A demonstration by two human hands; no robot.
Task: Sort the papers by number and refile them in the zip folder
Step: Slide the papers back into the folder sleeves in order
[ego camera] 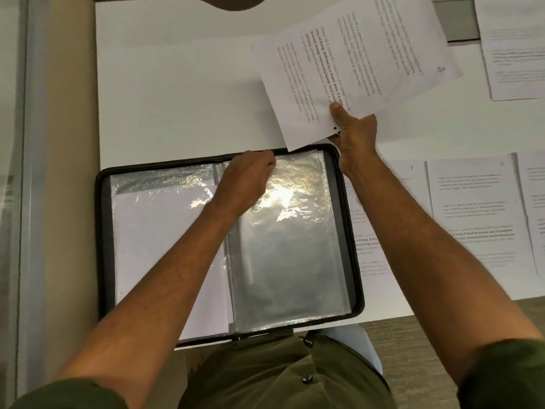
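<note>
Head view showed me both hands working over the open zip folder (pixel 101 231), which lay flat on the white bench (pixel 177 84) directly below them, its spine running away from the body. My left hand (pixel 246 178) sat at the far edge of the folder, fingers curled onto the top lip of a clear sleeve (pixel 283 246) on the right-hand page; I judged it was pinching that lip to open it, though glare on the plastic kept me from seeing the fingertips. My right hand (pixel 355 134) was just beyond the folder's far right corner, thumb on top and fingers underneath, gripping the near corner of a printed sheet (pixel 354 63) held up off the bench. That sheet stretched away and to the right of the hand, long axis skewed across the sleeve's. A handwritten number sat near its far corner, too faint to read. The sleeve mouth lay just to the left of the right hand and toward the body, so the coming move would need the sheet turned to line up with the sleeve, then fed in from the far edge. More numbered papers (pixel 472 208) lay in a row to the right of the right forearm.
</note>
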